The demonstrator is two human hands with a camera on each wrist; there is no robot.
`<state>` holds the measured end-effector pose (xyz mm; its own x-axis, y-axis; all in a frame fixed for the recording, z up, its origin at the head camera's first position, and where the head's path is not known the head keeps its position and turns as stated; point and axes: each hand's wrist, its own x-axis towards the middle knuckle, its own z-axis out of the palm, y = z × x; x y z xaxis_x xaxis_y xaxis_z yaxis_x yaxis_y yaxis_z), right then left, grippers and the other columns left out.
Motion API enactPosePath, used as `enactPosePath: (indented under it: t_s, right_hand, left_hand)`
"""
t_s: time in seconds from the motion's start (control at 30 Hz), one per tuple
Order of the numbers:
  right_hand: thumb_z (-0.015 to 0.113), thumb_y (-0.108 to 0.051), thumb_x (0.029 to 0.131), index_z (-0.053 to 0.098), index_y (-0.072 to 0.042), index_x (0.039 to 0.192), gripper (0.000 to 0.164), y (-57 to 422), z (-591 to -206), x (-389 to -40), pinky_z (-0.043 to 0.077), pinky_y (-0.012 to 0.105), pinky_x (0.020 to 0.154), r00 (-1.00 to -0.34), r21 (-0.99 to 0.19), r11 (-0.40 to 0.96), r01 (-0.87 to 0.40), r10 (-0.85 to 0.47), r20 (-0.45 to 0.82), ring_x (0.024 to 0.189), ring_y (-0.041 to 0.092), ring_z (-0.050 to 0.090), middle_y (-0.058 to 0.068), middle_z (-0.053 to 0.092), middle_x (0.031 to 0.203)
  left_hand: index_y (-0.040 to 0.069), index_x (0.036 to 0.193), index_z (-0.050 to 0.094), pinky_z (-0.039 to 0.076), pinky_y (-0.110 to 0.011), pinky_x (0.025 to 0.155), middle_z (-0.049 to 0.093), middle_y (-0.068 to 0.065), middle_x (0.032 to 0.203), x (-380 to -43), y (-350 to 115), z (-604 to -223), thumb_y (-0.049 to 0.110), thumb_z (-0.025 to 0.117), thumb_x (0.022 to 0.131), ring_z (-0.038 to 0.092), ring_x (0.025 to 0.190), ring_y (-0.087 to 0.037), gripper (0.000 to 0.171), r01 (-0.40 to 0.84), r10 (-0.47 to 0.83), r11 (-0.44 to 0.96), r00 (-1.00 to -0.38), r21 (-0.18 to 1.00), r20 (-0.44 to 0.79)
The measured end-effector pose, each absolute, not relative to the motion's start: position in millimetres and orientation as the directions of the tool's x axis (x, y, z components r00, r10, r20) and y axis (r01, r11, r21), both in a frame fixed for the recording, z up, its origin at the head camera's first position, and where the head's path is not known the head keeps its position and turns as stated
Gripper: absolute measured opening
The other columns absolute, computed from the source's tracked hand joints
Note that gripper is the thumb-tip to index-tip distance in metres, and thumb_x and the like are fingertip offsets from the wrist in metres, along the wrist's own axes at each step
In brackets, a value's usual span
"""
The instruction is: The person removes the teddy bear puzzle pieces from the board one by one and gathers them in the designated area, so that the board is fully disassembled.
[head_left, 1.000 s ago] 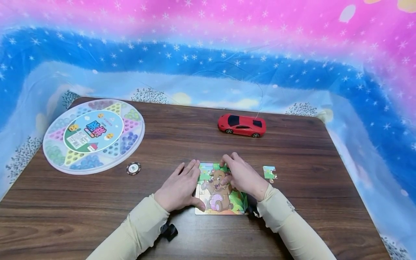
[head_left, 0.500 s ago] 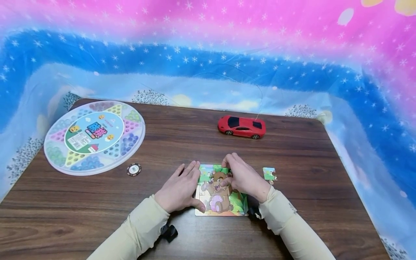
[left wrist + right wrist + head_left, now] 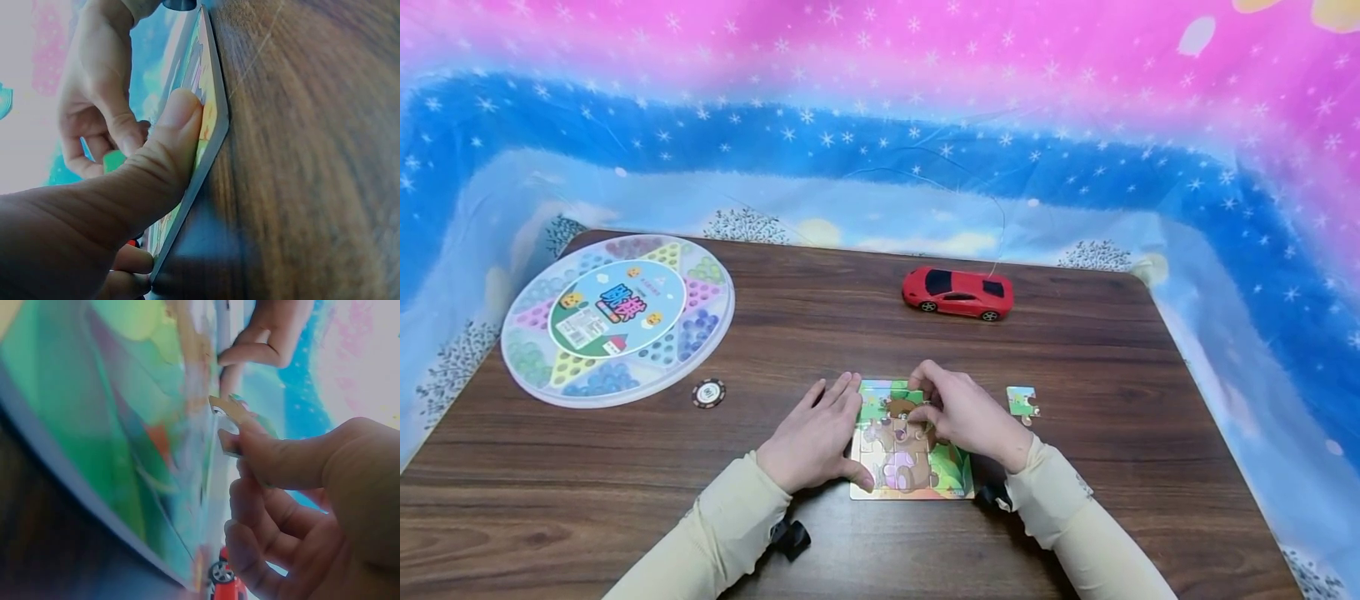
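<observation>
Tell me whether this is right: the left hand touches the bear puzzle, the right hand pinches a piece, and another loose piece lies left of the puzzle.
Wrong side: the head view shows the other loose piece lying right of the bear puzzle. The left hand touches the puzzle, and the right hand pinches a piece.
</observation>
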<state>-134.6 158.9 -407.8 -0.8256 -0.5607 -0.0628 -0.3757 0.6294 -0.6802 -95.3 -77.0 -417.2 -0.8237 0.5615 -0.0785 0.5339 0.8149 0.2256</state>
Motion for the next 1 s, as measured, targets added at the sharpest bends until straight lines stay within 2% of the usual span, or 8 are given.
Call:
enactPosePath:
  t_s: [0.17, 0.33, 0.6, 0.8, 1.0]
  right_hand:
    - [0.069, -0.011, 0.090, 0.059, -0.018, 0.109, 0.022, 170.0, -403.0, -135.1, 0.051, 0.028, 0.059, -0.833, -0.686, 0.603, -0.408, -0.552, 0.010, 0.068, 0.012, 0.054, -0.004, 0.058, 0.084]
    - [0.067, -0.019, 0.092, 0.064, -0.021, 0.108, 0.016, 190.2, -398.3, -135.8, 0.048, 0.028, 0.056, -0.854, -0.690, 0.588, -0.422, -0.513, 0.085, 0.065, 0.014, 0.053, -0.004, 0.063, 0.084]
    - [0.064, -0.033, 0.094, 0.067, -0.027, 0.105, 0.012, 232.0, -392.1, -137.0, 0.044, 0.028, 0.049, -0.930, -0.678, 0.646, -0.352, -0.325, 0.173, 0.061, 0.014, 0.051, -0.007, 0.064, 0.082]
    - [0.064, -0.031, 0.094, 0.068, -0.023, 0.105, 0.014, 268.2, -393.5, -140.7, 0.042, 0.028, 0.049, -0.958, -0.641, 0.712, -0.286, -0.213, 0.191, 0.060, 0.016, 0.050, -0.003, 0.061, 0.078]
    - [0.065, -0.029, 0.094, 0.067, -0.018, 0.103, 0.014, 300.4, -393.5, -138.8, 0.039, 0.026, 0.049, -0.967, -0.609, 0.752, -0.250, -0.167, 0.191, 0.061, 0.020, 0.055, -0.003, 0.062, 0.076]
  left_hand:
    - [-0.005, 0.134, 0.046, 0.022, -0.050, 0.115, 0.030, -0.024, 0.153, -95.5, -77.2, -419.6, 0.071, 0.073, 0.060, 0.025, 0.144, -0.032, 0.110, 0.537, 0.562, 0.814, -0.825, 0.223, -0.066]
    - [-0.005, 0.128, 0.048, 0.023, -0.051, 0.114, 0.032, -0.025, 0.152, -95.4, -77.2, -420.8, 0.071, 0.074, 0.059, 0.026, 0.143, -0.033, 0.106, 0.545, 0.566, 0.809, -0.823, 0.221, -0.045]
    - [-0.005, 0.126, 0.049, 0.023, -0.052, 0.114, 0.032, -0.025, 0.151, -95.4, -77.8, -419.9, 0.070, 0.074, 0.060, 0.027, 0.143, -0.034, 0.103, 0.548, 0.570, 0.804, -0.821, 0.231, -0.037]
    - [-0.007, 0.137, 0.044, 0.021, -0.051, 0.115, 0.029, -0.025, 0.153, -95.5, -77.5, -418.9, 0.069, 0.074, 0.061, 0.024, 0.144, -0.033, 0.111, 0.535, 0.562, 0.811, -0.825, 0.239, -0.061]
    - [-0.007, 0.136, 0.045, 0.021, -0.051, 0.115, 0.031, -0.025, 0.152, -95.1, -76.7, -419.6, 0.070, 0.073, 0.061, 0.025, 0.144, -0.033, 0.111, 0.540, 0.566, 0.808, -0.823, 0.234, -0.054]
